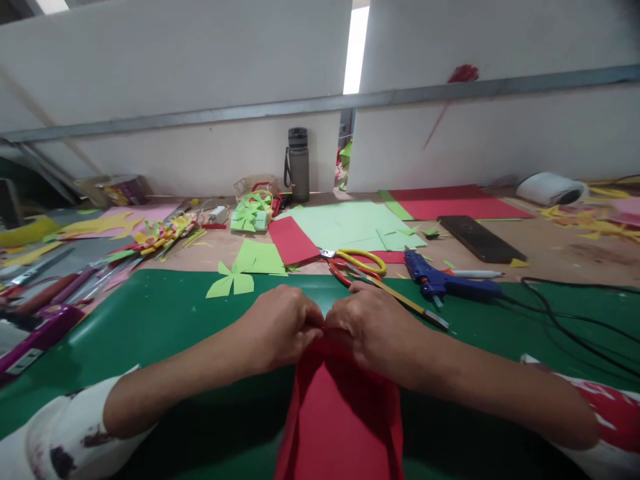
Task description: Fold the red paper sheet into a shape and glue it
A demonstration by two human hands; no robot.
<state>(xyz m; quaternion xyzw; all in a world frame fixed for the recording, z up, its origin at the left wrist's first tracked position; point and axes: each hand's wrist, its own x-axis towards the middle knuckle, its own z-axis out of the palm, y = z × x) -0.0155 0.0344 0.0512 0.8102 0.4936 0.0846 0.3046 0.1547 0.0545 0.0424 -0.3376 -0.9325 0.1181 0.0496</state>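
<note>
Red paper (340, 413) far edge pinched by left hand (283, 327) and right hand (373, 327) | scissors (356, 254), glue gun (435, 277) just beyond

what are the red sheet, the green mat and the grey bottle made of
The red sheet looks like matte craft paper: it bends softly where the left hand and right hand pinch its top edge. The green mat is probably vinyl or rubber, smooth with a dull sheen. The grey bottle seems translucent plastic with a dark cap.
</note>
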